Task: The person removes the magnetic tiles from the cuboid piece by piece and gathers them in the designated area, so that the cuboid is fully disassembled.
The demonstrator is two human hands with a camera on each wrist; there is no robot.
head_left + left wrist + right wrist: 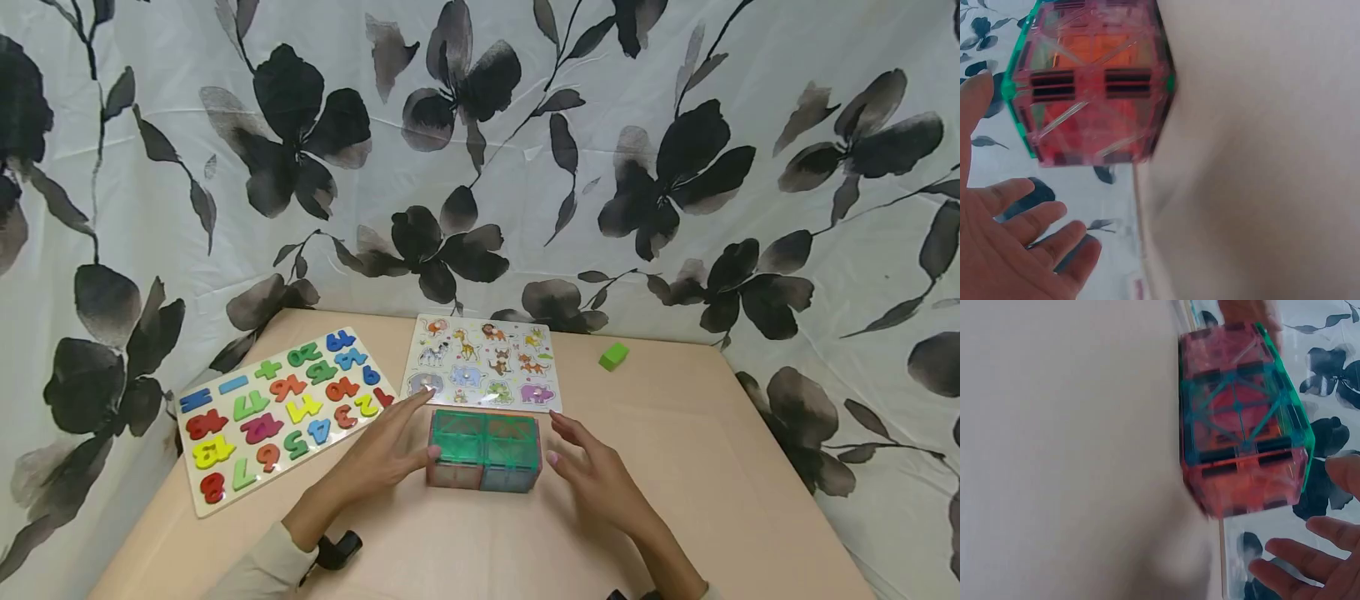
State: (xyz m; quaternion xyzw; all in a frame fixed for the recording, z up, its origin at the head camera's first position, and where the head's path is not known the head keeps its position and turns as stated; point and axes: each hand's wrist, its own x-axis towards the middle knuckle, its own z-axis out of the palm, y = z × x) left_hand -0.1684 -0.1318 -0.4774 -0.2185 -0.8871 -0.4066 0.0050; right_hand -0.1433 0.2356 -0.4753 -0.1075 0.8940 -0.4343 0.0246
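A box built of see-through plastic tiles (484,451) stands on the table, its top green and its sides pink and blue-green. Orange and red shapes show through its walls in both wrist views. My left hand (389,443) is at the box's left side, fingers spread and thumb close to the top edge. On the other side my right hand (600,475) has its fingers extended, a small gap from the box. In the left wrist view the left hand's fingers (1044,215) are loose and hold nothing. The right hand's fingers (1300,559) look equally relaxed.
A number puzzle board (258,417) lies at an angle on the left. Behind the box is an animal puzzle board (480,400). One green block (613,357) sits toward the back right. A floral curtain (540,183) hangs along the back of the table (720,500).
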